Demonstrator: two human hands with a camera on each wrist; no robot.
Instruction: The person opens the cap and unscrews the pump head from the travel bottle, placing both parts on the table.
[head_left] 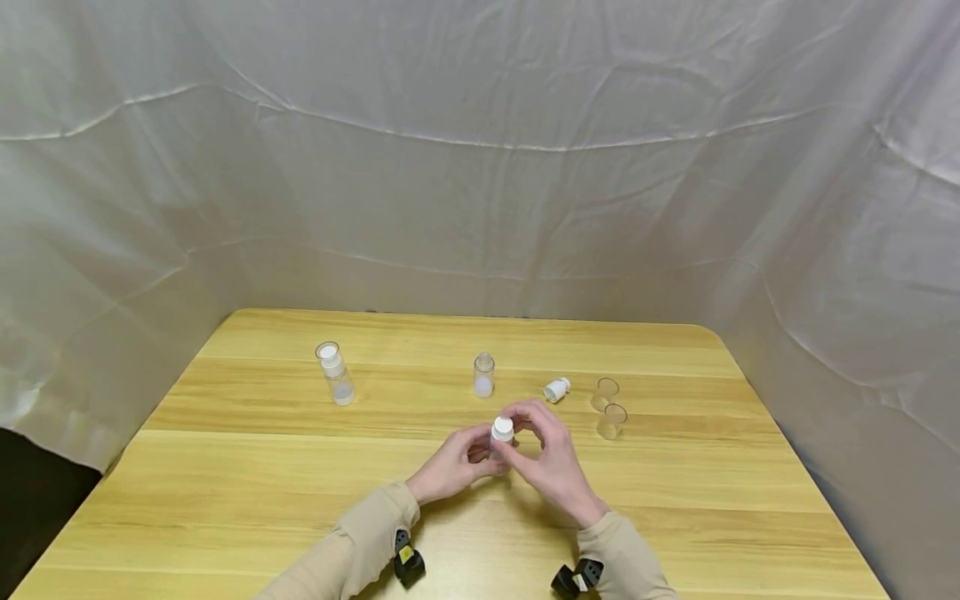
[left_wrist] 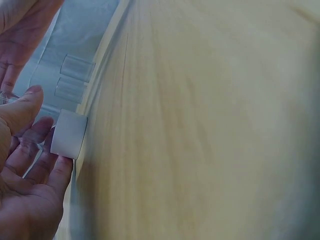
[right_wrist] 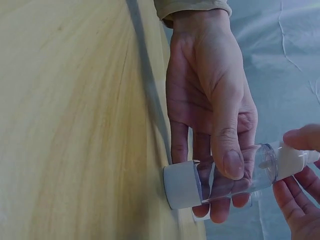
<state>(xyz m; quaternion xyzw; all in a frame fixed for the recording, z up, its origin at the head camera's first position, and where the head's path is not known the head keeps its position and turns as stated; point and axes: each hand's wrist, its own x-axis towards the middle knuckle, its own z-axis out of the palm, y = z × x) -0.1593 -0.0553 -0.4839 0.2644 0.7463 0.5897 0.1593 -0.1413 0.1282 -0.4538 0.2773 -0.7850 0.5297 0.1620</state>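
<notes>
So the left hand has its thumb and fingers pinching the see-through body of a clear plastic cylinder bottle with a white base, and the right hand has fingers pinching its white plastic top. My guess is the left one's steadying it so the right gets the top to itself. Can't tell if the base touches the tabletop.

Beyond the fingers there's a clear bottle with a whitish bottom. Past the right fingers, a small white plastic pump-like piece lies on its side, then two clear open plastic cylinders stand near each other, probably parked there for easy reach. Well off left of the left fingers stands a clear bottle with a white collar, maybe kept apart on purpose.

Brands? No readable writing or labels on any of it.
</notes>
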